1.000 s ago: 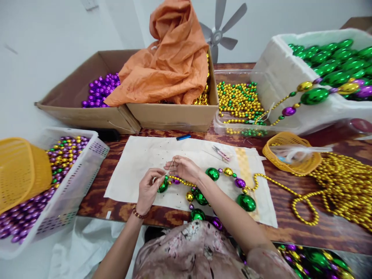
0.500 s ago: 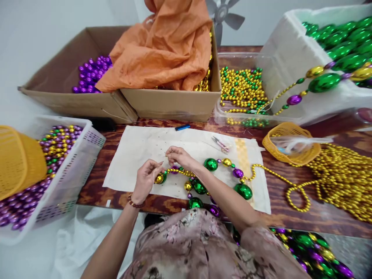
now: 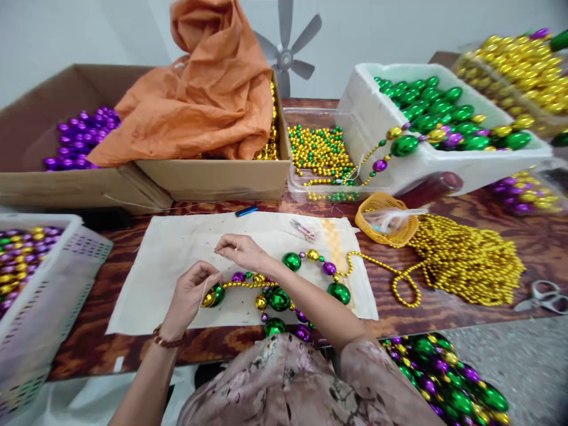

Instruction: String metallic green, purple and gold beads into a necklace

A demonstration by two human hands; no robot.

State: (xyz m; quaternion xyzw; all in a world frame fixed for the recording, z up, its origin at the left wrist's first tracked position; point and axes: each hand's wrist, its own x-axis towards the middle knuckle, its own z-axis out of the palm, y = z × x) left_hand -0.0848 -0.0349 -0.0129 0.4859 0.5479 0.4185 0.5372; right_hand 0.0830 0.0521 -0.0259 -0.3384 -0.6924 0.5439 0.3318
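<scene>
My left hand [image 3: 190,296] is closed in a pinch over the white cloth [image 3: 142,266], with a thin white thread hanging from its fingers. Just beyond it, my right hand [image 3: 243,251] also has its fingertips pressed together; whatever they hold is too small to make out. A bead garland [image 3: 279,299] of large green, gold and purple balls lies on the cloth, partly under my right forearm. Its gold and green end balls rest close beside my left hand. A strand of small gold beads [image 3: 239,285] runs along the garland. Thread snips [image 3: 303,230] lie farther back on the cloth.
A blue pen-like object [image 3: 246,211] lies at the cloth's back edge. Cardboard boxes [image 3: 213,180], a clear bin [image 3: 319,188] and a foam box [image 3: 479,168] line the back. Gold bead strands [image 3: 465,260], a yellow basket [image 3: 386,236] and scissors [image 3: 544,297] are right; a white basket [image 3: 75,278] is left.
The view has swung right, bringing the scissors and more bead containers in. My right fingertips have moved a little farther from my left ones. Both hands stay pinched over the cloth.
</scene>
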